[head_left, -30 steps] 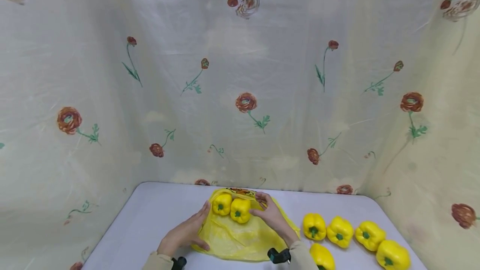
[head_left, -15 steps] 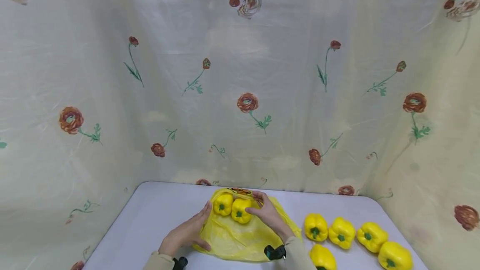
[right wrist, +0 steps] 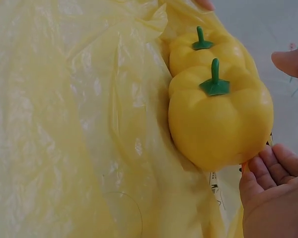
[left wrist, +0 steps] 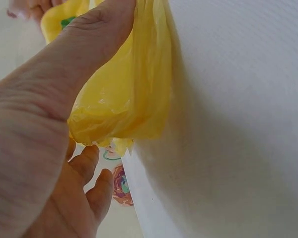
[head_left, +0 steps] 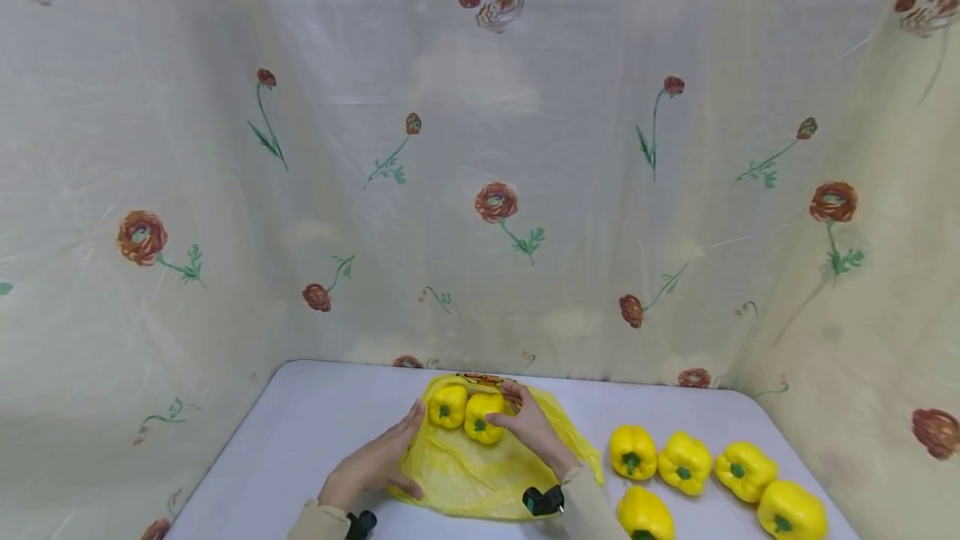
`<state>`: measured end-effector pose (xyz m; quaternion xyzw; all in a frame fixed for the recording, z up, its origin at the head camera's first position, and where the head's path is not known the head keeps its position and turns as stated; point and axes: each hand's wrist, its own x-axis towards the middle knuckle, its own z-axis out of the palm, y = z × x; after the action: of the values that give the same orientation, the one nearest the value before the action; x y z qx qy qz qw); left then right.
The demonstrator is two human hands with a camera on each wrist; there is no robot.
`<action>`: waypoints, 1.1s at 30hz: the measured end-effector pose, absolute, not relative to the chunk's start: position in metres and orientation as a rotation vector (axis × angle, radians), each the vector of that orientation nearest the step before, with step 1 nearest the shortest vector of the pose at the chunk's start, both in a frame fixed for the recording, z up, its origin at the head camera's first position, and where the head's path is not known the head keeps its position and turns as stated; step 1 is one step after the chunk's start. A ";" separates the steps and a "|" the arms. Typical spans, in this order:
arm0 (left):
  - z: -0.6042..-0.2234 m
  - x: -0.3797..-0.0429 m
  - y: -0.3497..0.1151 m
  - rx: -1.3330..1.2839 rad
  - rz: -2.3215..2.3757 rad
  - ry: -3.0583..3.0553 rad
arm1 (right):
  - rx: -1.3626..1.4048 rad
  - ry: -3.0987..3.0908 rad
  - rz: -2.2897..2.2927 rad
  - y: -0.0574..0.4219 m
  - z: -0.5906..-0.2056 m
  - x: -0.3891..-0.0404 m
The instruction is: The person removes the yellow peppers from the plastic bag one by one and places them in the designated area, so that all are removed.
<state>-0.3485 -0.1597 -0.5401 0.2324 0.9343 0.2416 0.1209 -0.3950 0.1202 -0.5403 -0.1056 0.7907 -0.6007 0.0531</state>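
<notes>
A thin yellow plastic bag (head_left: 480, 482) lies flat on the white table, a printed design showing at its far edge. Two yellow bell peppers with green stems, a left one (head_left: 447, 407) and a right one (head_left: 484, 419), sit side by side at its far end. My left hand (head_left: 375, 461) lies along the bag's left edge, thumb spread from straight fingers; in the left wrist view that thumb overlaps the yellow plastic. At the right pepper's side is my right hand (head_left: 531, 427). Its fingertips reach the pepper's lower side in the right wrist view, the thumb raised apart.
Several more yellow bell peppers (head_left: 684, 463) stand on the table (head_left: 315, 407) to the right of the bag, one of them (head_left: 645, 515) nearer the front. A flowered curtain (head_left: 570, 273) encloses the back and sides. Each wrist wears a dark device (head_left: 543, 501).
My right hand has shifted slightly left, closer against the right bell pepper. The left hand and both peppers on the bag stay about where they were.
</notes>
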 end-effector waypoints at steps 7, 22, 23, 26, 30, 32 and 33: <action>-0.538 -0.347 -0.160 0.703 0.691 2.742 | -0.290 2.390 -1.800 0.117 -0.548 -0.398; -0.536 -0.344 -0.159 0.753 0.694 2.740 | -0.226 2.424 -1.735 0.108 -0.558 -0.395; -0.536 -0.344 -0.159 0.752 0.690 2.741 | -0.215 2.432 -1.718 0.108 -0.559 -0.395; -0.537 -0.345 -0.159 0.750 0.676 2.748 | -0.197 2.443 -1.693 0.106 -0.561 -0.396; -0.537 -0.346 -0.160 0.740 0.675 2.751 | -0.200 2.449 -1.684 0.105 -0.565 -0.396; -0.537 -0.346 -0.160 0.733 0.678 2.751 | -0.213 2.447 -1.691 0.104 -0.566 -0.396; -0.537 -0.347 -0.160 0.727 0.680 2.751 | -0.215 2.442 -1.697 0.104 -0.566 -0.396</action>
<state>-0.3466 -0.1599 -0.5371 0.2472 0.9348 0.2309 0.1079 -0.3959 0.1035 -0.5663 -0.0718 0.8164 -0.5673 0.0800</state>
